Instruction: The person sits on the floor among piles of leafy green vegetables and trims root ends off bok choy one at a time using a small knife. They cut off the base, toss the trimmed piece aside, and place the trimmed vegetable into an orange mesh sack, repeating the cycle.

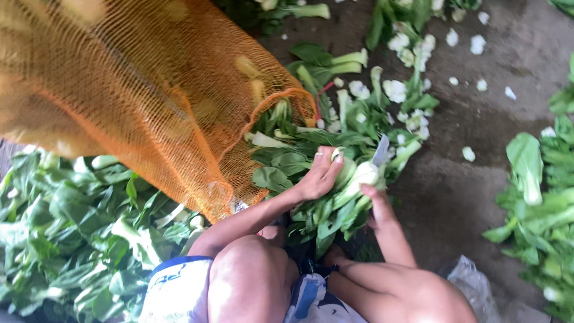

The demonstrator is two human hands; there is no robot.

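Observation:
My left hand grips a head of bok choy by its pale stalks, leaves pointing toward my knees. My right hand holds a knife whose blade stands at the stalk's base end. Both hands work just above a heap of green bok choy spilling from the mouth of an orange net sack. The knife handle is hidden inside my fist.
Cut white stem ends and loose leaves litter the dark concrete floor. A big pile of greens lies at left, another pile at right. My bare knees fill the lower middle; a clear plastic bag sits lower right.

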